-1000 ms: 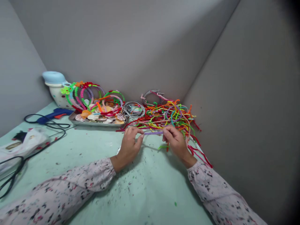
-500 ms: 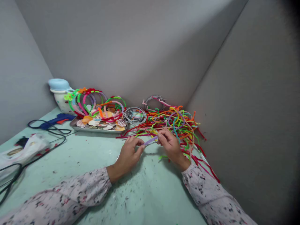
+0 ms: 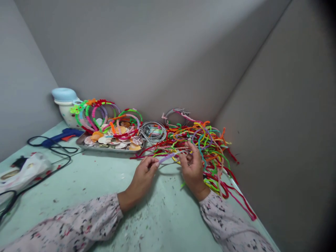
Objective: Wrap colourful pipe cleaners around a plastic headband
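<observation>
My left hand (image 3: 143,176) pinches the near end of a short purple fuzzy strip (image 3: 167,158), which seems to be wound on a thin grey wire loop. The strip slants up to the right. At its far end is my right hand (image 3: 193,171), thumb and index finger apart, a pale end of the strip or wire showing beside the fingers. Behind and right of my right hand spreads a tangled pile of colourful pipe cleaners (image 3: 181,134).
A metal tray (image 3: 110,149) of shells and colourful hoops (image 3: 99,115) stands at the back. Coiled grey wire (image 3: 153,131) lies beside it. On the left are a lidded cup (image 3: 67,108), a blue glue gun (image 3: 61,136), a black cord (image 3: 65,161) and a plastic bag (image 3: 33,169).
My right hand has opened its pinch and spread its fingers at the strip's far end. My left hand still holds the purple strip. The view has shifted slightly.
</observation>
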The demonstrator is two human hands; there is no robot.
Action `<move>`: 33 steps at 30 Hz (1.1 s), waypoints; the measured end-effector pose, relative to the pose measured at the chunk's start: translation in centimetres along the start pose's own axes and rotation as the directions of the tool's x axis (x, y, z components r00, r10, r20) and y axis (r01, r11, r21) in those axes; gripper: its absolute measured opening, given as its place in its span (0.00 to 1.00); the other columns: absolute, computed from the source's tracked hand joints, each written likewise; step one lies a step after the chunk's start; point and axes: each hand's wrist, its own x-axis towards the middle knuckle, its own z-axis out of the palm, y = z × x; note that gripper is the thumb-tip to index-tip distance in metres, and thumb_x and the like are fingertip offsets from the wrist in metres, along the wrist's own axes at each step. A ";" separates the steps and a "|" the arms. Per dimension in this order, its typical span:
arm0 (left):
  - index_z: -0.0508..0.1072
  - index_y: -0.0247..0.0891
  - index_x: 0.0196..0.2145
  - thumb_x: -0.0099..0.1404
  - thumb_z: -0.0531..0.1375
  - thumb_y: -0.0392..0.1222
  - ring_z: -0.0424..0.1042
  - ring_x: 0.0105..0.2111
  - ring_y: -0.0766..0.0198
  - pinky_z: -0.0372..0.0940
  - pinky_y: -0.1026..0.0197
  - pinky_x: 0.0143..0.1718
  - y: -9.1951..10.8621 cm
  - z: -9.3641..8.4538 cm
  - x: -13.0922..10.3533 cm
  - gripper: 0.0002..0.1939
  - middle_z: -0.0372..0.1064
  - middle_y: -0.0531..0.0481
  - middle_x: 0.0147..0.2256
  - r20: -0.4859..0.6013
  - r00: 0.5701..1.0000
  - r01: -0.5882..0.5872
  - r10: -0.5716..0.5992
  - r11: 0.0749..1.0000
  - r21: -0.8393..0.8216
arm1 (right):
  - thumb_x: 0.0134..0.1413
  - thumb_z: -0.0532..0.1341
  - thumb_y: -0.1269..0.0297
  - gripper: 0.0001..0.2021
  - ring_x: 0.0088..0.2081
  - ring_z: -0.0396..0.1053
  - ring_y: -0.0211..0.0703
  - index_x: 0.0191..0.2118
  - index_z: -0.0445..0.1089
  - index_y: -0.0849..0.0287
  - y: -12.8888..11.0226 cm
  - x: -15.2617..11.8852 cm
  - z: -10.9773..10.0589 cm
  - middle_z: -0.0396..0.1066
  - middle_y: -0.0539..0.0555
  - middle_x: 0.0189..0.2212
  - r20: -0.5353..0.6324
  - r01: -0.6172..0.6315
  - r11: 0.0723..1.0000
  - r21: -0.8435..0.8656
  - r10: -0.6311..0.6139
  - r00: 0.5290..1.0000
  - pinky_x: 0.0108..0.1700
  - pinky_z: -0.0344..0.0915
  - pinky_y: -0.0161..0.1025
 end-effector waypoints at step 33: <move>0.70 0.35 0.29 0.63 0.57 0.46 0.59 0.26 0.69 0.53 0.65 0.28 0.2 -0.6 1.2 0.11 0.62 0.52 0.26 0.243 0.964 0.190 -0.104 0.911 -0.366 | 0.57 0.58 0.58 0.14 0.47 0.73 0.47 0.46 0.75 0.54 1.4 0.3 -0.4 0.76 0.53 0.44 0.330 -0.210 0.977 -0.024 0.206 0.921 0.53 0.65 0.47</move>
